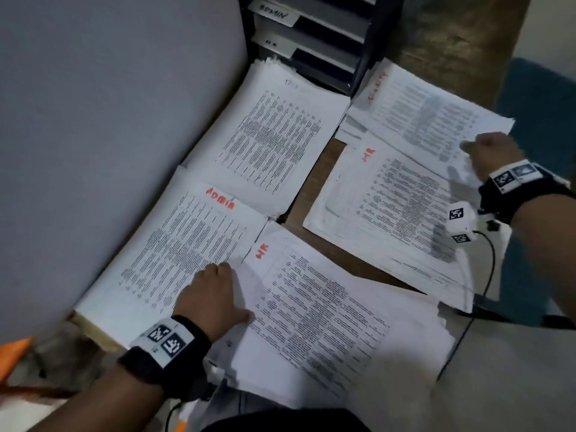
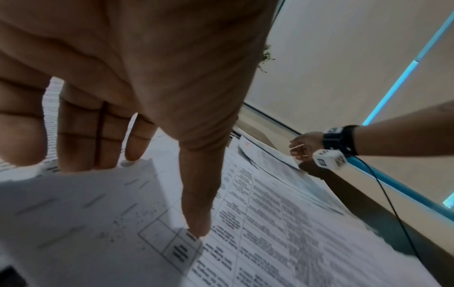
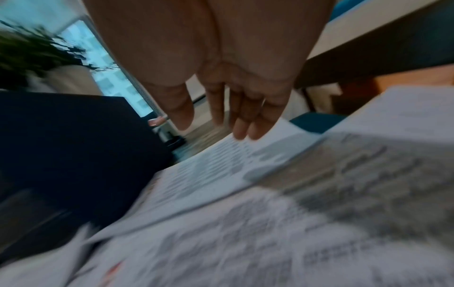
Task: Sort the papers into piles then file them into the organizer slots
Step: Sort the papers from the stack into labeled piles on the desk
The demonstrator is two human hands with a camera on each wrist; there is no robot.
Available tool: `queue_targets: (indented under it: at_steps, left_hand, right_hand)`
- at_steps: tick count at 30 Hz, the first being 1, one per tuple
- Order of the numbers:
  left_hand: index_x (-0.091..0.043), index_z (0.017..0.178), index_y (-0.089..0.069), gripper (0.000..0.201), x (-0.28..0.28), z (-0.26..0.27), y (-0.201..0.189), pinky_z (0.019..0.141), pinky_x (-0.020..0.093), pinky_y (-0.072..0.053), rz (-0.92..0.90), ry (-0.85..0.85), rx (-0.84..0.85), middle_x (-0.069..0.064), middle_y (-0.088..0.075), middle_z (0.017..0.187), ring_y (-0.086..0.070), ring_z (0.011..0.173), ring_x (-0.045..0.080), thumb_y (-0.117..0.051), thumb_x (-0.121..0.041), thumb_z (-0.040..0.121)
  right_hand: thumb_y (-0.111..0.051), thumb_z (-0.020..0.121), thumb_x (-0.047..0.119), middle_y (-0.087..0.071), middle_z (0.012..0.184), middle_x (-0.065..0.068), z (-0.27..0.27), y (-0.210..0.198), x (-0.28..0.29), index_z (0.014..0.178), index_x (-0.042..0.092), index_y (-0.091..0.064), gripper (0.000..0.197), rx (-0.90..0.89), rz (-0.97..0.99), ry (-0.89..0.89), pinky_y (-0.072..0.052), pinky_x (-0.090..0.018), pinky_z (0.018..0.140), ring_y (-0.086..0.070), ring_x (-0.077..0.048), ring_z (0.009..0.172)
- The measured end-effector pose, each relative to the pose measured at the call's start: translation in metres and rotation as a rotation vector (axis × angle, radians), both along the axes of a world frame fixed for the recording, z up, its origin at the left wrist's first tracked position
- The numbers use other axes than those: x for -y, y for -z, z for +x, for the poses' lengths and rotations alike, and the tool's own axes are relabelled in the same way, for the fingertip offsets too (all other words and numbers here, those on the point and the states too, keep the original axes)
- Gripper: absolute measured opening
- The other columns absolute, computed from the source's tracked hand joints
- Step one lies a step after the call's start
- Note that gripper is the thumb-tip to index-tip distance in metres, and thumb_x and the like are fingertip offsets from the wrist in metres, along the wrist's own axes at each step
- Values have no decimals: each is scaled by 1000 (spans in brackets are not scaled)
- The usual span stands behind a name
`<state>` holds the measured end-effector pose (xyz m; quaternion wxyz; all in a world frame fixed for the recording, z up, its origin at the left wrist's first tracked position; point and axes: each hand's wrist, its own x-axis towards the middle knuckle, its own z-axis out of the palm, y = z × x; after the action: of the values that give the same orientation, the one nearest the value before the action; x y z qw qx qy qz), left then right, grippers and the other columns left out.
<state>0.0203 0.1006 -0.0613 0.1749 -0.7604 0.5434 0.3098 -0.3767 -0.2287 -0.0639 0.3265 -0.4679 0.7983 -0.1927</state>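
Printed papers lie in piles on the wooden desk [image 1: 314, 188]: an unlabelled pile [image 1: 274, 141] at the back, an ADMIN pile [image 1: 187, 244] on the left and an HR pile [image 1: 389, 207] on the right. A front stack is topped by an HR sheet [image 1: 327, 307]. My left hand [image 1: 232, 291] holds this HR sheet [image 2: 270, 223]: the thumb presses on top and the fingertips are hidden behind its raised left edge. My right hand [image 1: 477, 148] is open, with straight fingers [image 3: 243, 132] touching the near corner of the back-right sheet [image 1: 430, 110], whose red label is blurred.
The black organizer [image 1: 311, 32] stands at the back, its slots tagged ADMIN and HR. A grey partition [image 1: 109, 120] runs along the left. A black cable [image 1: 489, 269] trails over the right pile. A blue chair [image 1: 539, 98] stands at the right and something orange [image 1: 12, 353] lies at the left.
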Motion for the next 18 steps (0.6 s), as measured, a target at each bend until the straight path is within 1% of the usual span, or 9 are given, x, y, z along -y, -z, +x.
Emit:
queue_targets:
  at_steps: [2, 3, 7, 9, 11, 12, 13, 15, 18]
  left_hand:
    - [-13, 137, -38, 98, -1, 6, 2, 95, 37, -48, 43, -69, -55, 7, -49, 134, -52, 120, 25, -78, -65, 64]
    - [-13, 138, -38, 95, -1, 8, 2, 94, 35, -48, 64, -111, -97, 7, -51, 137, -54, 120, 25, -81, -59, 66]
    - [-14, 139, -43, 76, -5, 12, 2, 90, 30, -45, 63, -227, -178, 3, -57, 136, -58, 118, 23, -81, -37, 77]
    - [-15, 132, -51, 63, -10, 12, 1, 84, 28, -44, 11, -253, -215, 1, -61, 126, -59, 114, 24, -79, -33, 79]
    - [-20, 104, -59, 29, -14, 11, -1, 63, 22, -38, -86, -259, -273, -5, -62, 95, -60, 90, 20, -76, -30, 82]
    - [-23, 90, -57, 18, -16, 10, -4, 55, 21, -32, -148, -290, -318, -8, -58, 81, -57, 76, 15, -74, -26, 84]
    - [-24, 82, -55, 17, -18, 8, -7, 51, 20, -29, -207, -342, -366, -9, -56, 74, -54, 68, 10, -72, -23, 86]
    - [-20, 79, -57, 15, -21, 7, -12, 51, 23, -32, -306, -453, -472, -5, -59, 69, -53, 61, 11, -68, -17, 88]
    - [-15, 82, -62, 10, -25, 11, -13, 57, 27, -42, -392, -562, -666, 3, -64, 71, -58, 63, 19, -70, -16, 87]
  right_hand:
    - [-66, 85, 31, -67, 96, -21, 32, -6, -34, 89, 16, -64, 15, 207, -6, -92, -52, -31, 66, -67, -21, 72]
    - [-63, 88, 21, -67, 90, -17, 49, -7, -51, 85, 16, -64, 6, 284, 1, -149, -53, -27, 62, -67, -15, 66]
    - [-64, 87, 13, -73, 90, -16, 103, -3, -119, 90, 12, -68, 4, 356, 131, -412, -54, -36, 76, -69, -25, 78]
    - [-67, 86, 16, -75, 89, -10, 122, 0, -151, 91, 13, -69, 7, 326, 184, -584, -55, -40, 80, -71, -24, 81]
    - [-71, 85, 23, -74, 88, 0, 130, 10, -178, 94, 19, -68, 11, 279, 242, -688, -55, -37, 80, -70, -15, 81]
    - [-72, 84, 26, -72, 90, 4, 133, 10, -191, 97, 21, -67, 15, 264, 266, -725, -54, -33, 79, -68, -12, 83]
    - [-74, 83, 28, -71, 92, 7, 135, 13, -202, 99, 23, -65, 19, 255, 275, -756, -53, -30, 79, -67, -9, 86]
    - [-75, 82, 30, -70, 96, 11, 137, 15, -217, 102, 26, -63, 24, 258, 292, -799, -53, -27, 79, -66, -7, 90]
    - [-73, 83, 27, -64, 88, 16, 134, 9, -229, 96, 31, -58, 20, 251, 275, -811, -43, -19, 68, -59, 0, 78]
